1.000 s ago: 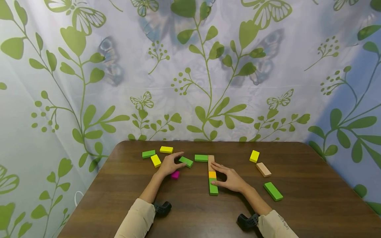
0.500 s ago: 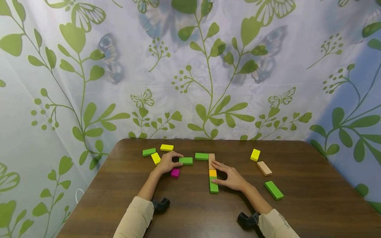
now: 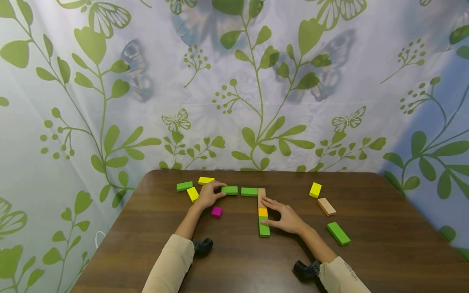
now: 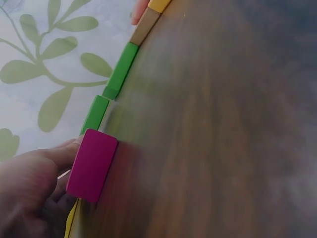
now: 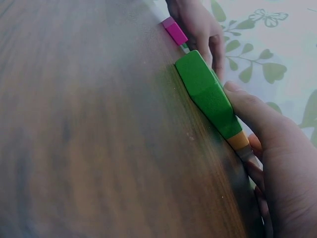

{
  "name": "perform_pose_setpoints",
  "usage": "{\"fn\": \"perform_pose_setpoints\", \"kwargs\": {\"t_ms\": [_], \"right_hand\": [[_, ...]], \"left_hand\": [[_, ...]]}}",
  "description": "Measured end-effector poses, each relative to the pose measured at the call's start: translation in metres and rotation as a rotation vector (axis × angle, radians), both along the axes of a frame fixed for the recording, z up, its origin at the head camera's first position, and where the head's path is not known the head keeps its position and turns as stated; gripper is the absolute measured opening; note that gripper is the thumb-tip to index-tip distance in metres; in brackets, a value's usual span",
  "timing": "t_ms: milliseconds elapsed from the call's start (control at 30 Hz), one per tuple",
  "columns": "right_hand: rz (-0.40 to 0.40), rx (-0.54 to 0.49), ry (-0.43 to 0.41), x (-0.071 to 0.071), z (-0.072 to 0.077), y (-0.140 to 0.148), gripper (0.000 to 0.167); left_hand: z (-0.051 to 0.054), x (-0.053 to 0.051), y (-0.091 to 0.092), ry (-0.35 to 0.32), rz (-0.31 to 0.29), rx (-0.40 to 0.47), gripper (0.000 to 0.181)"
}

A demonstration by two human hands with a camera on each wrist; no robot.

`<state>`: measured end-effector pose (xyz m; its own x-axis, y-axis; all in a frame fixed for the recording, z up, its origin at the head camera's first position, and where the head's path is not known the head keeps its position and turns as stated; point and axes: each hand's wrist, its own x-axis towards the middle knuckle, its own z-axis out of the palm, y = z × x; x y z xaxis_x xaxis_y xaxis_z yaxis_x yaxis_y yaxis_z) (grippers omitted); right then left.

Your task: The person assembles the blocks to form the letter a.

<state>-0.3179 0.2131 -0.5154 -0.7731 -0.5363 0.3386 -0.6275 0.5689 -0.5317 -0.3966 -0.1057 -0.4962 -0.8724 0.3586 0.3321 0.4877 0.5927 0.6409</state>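
Note:
In the head view my left hand [image 3: 208,195] pinches the left end of a green block [image 3: 229,190] between thumb and fingers. A small gap separates that block from another green block [image 3: 249,191], whose right end meets the top of a short column. The column runs from a natural wood block [image 3: 261,196] through an orange block [image 3: 263,212] to a green block [image 3: 264,227] nearest me. My right hand [image 3: 286,219] rests along it, fingertips at the wood block and thumb on the near green one. A magenta block [image 4: 92,165] stands in front of my left hand.
Left of my left hand lie a green block [image 3: 184,186] and two yellow blocks [image 3: 206,180]. On the right are a yellow block [image 3: 315,190], a wood block [image 3: 326,206] and a green block [image 3: 338,233]. A patterned curtain [image 3: 234,101] hangs behind the brown table [image 3: 234,260].
The green block in my left hand has turned from slanted to level and moved away from me, into line with the other green block. My right hand has stayed on the column.

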Motion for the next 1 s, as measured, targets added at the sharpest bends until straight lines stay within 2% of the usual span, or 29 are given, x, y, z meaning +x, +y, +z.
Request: {"fn": "perform_pose_setpoints", "kwargs": {"t_ms": [133, 400, 1000], "right_hand": [[-0.002, 0.000, -0.004, -0.0002, -0.0003, 0.0000, 0.074], [-0.018, 0.007, -0.038, 0.0020, 0.0014, -0.0015, 0.075], [-0.026, 0.013, -0.038, 0.0029, 0.0021, -0.0012, 0.075]], "left_hand": [[0.0009, -0.0048, 0.0040, 0.024, -0.022, -0.028, 0.029], [-0.0029, -0.0077, 0.0091, -0.002, -0.044, -0.034, 0.032], [-0.0027, -0.0059, 0.0106, 0.015, -0.047, -0.047, 0.035]]}}
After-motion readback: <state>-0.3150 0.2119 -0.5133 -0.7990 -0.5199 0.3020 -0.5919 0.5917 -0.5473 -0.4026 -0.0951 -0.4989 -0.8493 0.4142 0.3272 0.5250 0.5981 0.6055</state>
